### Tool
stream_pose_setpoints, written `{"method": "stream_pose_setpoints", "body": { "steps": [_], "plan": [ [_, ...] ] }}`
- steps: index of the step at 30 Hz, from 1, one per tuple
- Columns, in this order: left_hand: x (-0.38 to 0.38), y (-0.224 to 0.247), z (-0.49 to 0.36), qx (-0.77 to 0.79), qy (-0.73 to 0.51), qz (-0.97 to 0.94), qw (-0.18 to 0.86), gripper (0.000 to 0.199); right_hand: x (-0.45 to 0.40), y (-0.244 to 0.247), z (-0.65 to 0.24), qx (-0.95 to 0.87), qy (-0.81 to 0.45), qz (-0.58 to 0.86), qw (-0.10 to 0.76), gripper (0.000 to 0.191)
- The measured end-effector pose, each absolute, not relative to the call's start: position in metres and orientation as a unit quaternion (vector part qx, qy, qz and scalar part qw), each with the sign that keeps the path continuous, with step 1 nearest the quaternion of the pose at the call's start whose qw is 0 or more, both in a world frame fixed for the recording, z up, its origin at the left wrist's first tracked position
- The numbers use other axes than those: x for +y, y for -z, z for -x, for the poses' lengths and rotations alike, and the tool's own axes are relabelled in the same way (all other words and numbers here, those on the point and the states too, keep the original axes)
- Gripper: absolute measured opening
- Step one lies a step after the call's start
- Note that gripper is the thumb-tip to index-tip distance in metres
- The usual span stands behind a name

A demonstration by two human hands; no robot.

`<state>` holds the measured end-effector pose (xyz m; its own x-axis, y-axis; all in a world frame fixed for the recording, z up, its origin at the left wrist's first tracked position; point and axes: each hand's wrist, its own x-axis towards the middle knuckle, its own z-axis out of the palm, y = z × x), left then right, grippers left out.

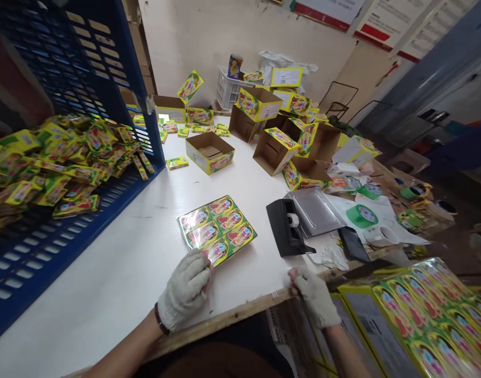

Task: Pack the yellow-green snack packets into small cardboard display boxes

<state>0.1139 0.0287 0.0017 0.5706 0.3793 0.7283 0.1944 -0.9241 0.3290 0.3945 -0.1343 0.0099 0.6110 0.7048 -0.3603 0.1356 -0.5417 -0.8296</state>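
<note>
My left hand [185,290], in a white glove with bare fingertips, is at the near corner of a flat pack [218,228] of small yellow-green boxes under shiny clear film. Its thumb and fingers close on that corner, and the pack lies on the white table [134,262]. My right hand [314,296], also gloved, is over the table's front edge with its fingers curled together; whether something small is between them is hidden. A black tape dispenser [286,231] stands just beyond my right hand.
A blue crate [136,191] of small packets fills the left. Open cartons [211,152] stand farther back. At the right are a clear plastic tray [314,210], a phone [353,244], green tape [362,215] and stacked wrapped packs [425,315].
</note>
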Motion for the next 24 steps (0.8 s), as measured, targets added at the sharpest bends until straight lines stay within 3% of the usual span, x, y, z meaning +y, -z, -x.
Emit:
{"method": "stream_pose_setpoints", "body": {
  "steps": [4,10,13,19,24],
  "plan": [
    [0.029,-0.005,-0.111,0.149,-0.406,-0.894,0.121,0.018,-0.096,-0.022,-0.322,-0.302,-0.483,0.686,0.453,0.041],
    [0.034,-0.015,-0.111,0.156,-0.354,-0.918,0.089,0.032,-0.05,-0.013,-0.279,-0.353,-0.523,0.645,0.431,0.039],
    [0.039,-0.02,-0.119,0.175,-0.249,-0.95,0.071,0.017,-0.049,0.0,-0.279,-0.342,-0.533,0.639,0.436,0.04],
    [0.033,-0.013,-0.144,0.262,-0.291,-0.919,0.037,0.025,-0.059,0.019,-0.287,-0.138,-0.67,0.59,0.43,0.044],
    [0.032,-0.022,-0.144,0.256,-0.278,-0.923,0.078,0.011,-0.045,0.002,-0.308,-0.12,-0.604,0.654,0.438,0.047]
  ]
}}
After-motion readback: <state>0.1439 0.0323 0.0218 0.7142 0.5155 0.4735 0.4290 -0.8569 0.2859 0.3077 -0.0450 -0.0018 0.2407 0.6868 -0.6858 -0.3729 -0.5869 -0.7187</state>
